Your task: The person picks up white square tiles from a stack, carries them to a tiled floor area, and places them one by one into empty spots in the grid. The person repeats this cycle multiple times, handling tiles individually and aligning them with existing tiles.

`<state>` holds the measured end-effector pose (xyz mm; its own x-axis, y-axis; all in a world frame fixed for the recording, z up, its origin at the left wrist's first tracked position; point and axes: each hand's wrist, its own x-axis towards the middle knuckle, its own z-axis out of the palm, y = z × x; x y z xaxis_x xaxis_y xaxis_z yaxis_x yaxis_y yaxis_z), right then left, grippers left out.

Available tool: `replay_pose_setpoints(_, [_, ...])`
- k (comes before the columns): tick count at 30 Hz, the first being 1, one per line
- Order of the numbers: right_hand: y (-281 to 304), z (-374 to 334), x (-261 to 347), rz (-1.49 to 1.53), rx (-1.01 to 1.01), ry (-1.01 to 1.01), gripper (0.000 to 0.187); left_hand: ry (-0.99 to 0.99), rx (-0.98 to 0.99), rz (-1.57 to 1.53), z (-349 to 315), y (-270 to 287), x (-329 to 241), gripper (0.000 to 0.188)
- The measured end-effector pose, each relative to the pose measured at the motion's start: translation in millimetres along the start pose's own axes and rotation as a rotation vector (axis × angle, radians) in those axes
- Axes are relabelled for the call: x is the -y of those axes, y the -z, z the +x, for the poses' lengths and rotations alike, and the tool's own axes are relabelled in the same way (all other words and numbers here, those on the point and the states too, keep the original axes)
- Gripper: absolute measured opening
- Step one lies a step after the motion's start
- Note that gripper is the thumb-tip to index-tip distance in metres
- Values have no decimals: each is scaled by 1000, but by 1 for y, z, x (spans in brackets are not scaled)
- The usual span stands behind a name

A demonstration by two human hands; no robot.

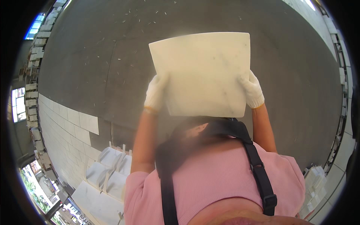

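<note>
Below held tile (202, 73), laid tiles (67, 123), grey floor (300, 75).

Between the fingers (159, 84) of both hands sits a pale stone tile (202, 71), marble by its faint grey veins, smooth with a dull sheen. The left hand (155, 93) and right hand (252, 90) wear white knitted cloth gloves, matt and nubbly. Beyond the fingertips the floor (93, 56) is rough grey cement, matt. Below the left fingers, laid tiles (67, 123) look smooth, perhaps polished.
</note>
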<state>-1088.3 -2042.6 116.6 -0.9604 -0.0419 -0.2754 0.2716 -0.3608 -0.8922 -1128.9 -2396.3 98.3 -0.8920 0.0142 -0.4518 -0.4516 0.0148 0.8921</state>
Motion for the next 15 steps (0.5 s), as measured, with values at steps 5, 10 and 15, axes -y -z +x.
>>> replay_pose_setpoints(5, [9, 71, 46, -26, 83, -18, 56, -12, -46, -72, 50, -22, -35, 59])
replay_pose_setpoints(10, [-10, 146, 76, -221, 16, -56, 63, 32, -187, -232, 122, -17, -66, 64])
replay_pose_setpoints(15, [-47, 204, 118, -656, 243, 143, 37, -9, -513, -335, 234, -18, -86, 70])
